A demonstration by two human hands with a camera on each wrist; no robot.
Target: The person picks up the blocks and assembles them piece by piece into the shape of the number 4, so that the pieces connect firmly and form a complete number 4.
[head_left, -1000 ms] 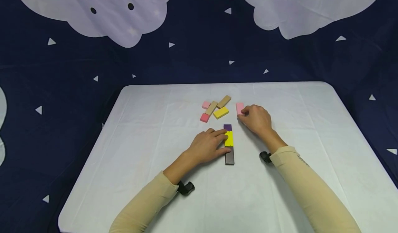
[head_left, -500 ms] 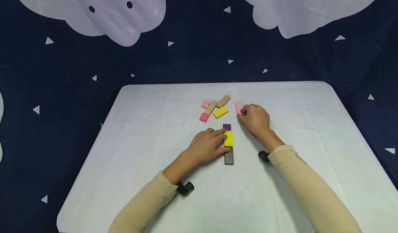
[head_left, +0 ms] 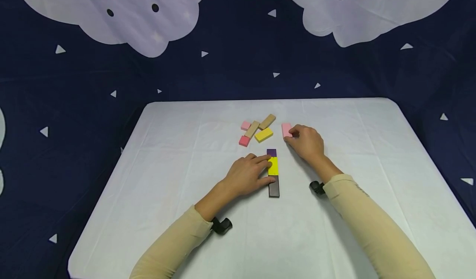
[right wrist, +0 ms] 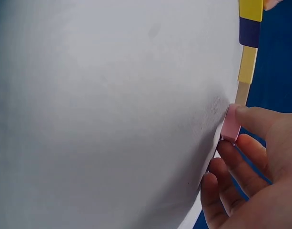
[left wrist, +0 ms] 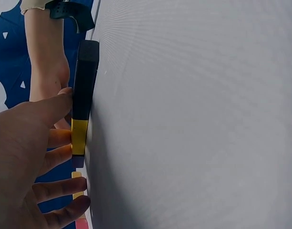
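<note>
A dark grey block [head_left: 274,187], a yellow block [head_left: 273,166] and a purple block [head_left: 272,152] lie end to end in a line. My left hand [head_left: 250,174] rests on this row from the left, its fingers extended over the yellow block and its thumb on the grey one. Farther back and to the right, my right hand [head_left: 306,141] pinches a pink block [head_left: 286,129] between thumb and fingers. In the right wrist view, the thumb touches the near side of that pink block [right wrist: 230,123] and the fingertips meet its other end.
Left of the pink block sits a loose group: a second yellow block [head_left: 264,135], two plain wooden blocks [head_left: 267,122], a small light pink block [head_left: 246,125] and a small red-pink block [head_left: 244,141]. A white cloth covers the table [head_left: 148,167]; a dark blue patterned cloth [head_left: 238,76] hangs behind.
My right thumb and fingers have shifted very slightly at the pink block. The left hand and all the blocks stay where they were.
</note>
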